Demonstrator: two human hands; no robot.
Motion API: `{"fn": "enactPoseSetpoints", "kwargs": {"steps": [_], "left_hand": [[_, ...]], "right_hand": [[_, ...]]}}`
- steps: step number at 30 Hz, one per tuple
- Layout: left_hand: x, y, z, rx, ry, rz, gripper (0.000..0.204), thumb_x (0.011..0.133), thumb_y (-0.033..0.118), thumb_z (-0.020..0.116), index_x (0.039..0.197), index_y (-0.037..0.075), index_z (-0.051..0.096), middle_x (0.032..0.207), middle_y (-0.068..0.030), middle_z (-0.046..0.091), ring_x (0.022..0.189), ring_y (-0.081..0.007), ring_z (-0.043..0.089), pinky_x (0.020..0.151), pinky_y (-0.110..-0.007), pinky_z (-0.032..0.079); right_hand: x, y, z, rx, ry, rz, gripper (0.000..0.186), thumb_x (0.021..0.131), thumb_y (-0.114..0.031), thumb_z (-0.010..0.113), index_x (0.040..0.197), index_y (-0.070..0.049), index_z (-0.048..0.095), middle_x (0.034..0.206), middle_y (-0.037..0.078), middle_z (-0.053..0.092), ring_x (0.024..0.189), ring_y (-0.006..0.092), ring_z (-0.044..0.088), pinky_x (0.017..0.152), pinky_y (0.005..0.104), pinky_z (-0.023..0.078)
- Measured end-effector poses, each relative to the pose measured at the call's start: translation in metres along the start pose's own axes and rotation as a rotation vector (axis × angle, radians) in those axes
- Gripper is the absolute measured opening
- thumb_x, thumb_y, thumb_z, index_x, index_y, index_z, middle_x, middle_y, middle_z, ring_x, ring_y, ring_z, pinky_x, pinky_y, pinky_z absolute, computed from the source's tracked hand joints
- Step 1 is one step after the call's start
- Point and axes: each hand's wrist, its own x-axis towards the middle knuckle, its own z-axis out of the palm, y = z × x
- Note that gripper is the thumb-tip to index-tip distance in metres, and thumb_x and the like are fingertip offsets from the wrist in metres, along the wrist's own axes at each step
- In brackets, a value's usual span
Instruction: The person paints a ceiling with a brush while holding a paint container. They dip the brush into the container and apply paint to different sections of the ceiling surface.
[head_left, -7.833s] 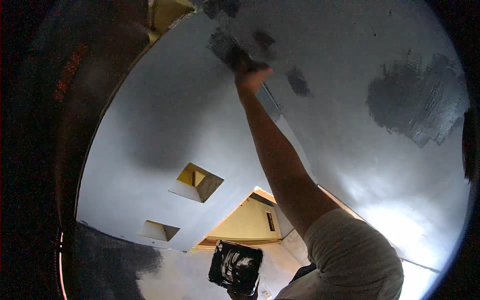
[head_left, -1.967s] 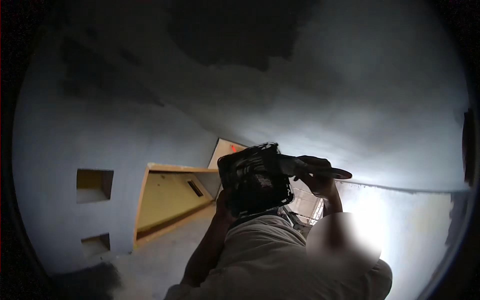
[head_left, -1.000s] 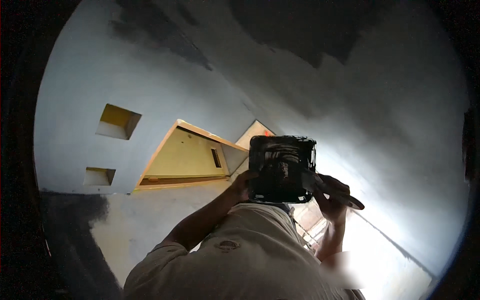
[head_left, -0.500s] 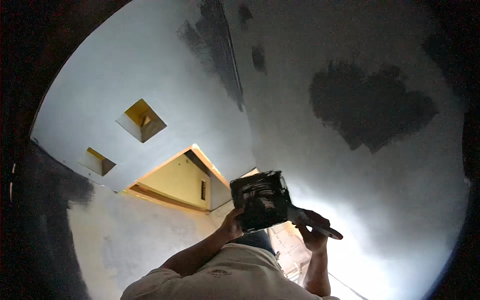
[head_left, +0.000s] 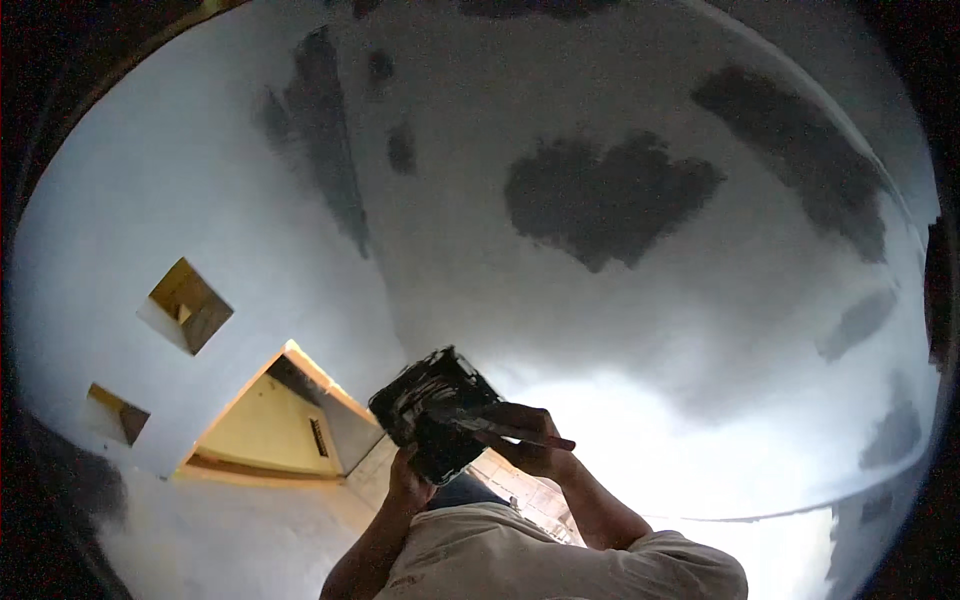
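Grips the paintbrush (head_left: 472, 420) in the right hand (head_left: 532, 457), pointing it lengthwise left across the paint tray (head_left: 422, 385) held in the left hand (head_left: 407, 482).

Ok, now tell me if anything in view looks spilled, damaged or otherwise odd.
No spill or damage stands out. The oddest thing is the ragged dark grey patch above centre: its jagged edges contrast with the paler surface around it. The black tray is streaked too.

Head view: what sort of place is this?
Probably a room with unfinished walls: dark patches mark the pale wall, two boxy openings show in it, and the left hand holds a dark-smeared tray.
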Motion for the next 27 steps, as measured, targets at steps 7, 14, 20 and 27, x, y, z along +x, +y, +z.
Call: {"fn": "enactPoseSetpoints", "kwargs": {"steps": [7, 14, 20, 27], "left_hand": [[-0.015, -0.003, 0.023, 0.198, 0.069, 0.01, 0.065, 0.095, 0.04, 0.061, 0.145, 0.002, 0.047, 0.141, -0.0178, 0.058, 0.128, -0.0344, 0.059, 0.107, -0.047, 0.051], [-0.007, 0.005, -0.04, 0.196, -0.123, -0.116, 0.067, 0.101, 0.044, 0.052, 0.152, 0.004, 0.038, 0.15, -0.0152, 0.048, 0.135, -0.0324, 0.049, 0.113, -0.049, 0.041], [0.028, 0.059, -0.035, 0.25, -0.249, -0.26, 0.072, 0.099, 0.045, 0.056, 0.157, 0.01, 0.031, 0.158, -0.0129, 0.038, 0.144, -0.0301, 0.035, 0.119, -0.051, 0.027], [0.029, 0.102, -0.005, 0.333, -0.357, -0.329, 0.071, 0.099, 0.043, 0.057, 0.156, 0.009, 0.033, 0.156, -0.0135, 0.039, 0.143, -0.0299, 0.037, 0.119, -0.05, 0.029]], "right_hand": [[0.014, -0.007, -0.045, -0.016, -0.001, -0.16, 0.034, 0.088, -0.004, 0.078, 0.12, -0.012, 0.072, 0.11, 0.015, 0.074, 0.094, 0.026, 0.074, 0.081, 0.0325, 0.062], [0.018, -0.02, -0.004, 0.17, 0.1, 0.096, 0.02, 0.094, -0.015, 0.073, 0.114, -0.011, 0.077, 0.093, 0.01, 0.076, 0.072, 0.0189, 0.068, 0.065, 0.0316, 0.056], [0.061, -0.065, 0.011, -0.012, 0.163, 0.219, 0.011, 0.092, -0.014, 0.074, 0.102, -0.008, 0.074, 0.091, 0.01, 0.072, 0.073, 0.0176, 0.063, 0.068, 0.0326, 0.052], [0.069, -0.131, 0.022, -0.116, 0.303, 0.301, 0.024, 0.094, -0.026, 0.07, 0.088, -0.003, 0.067, 0.085, 0.014, 0.068, 0.08, 0.0274, 0.066, 0.074, 0.039, 0.053]]}}
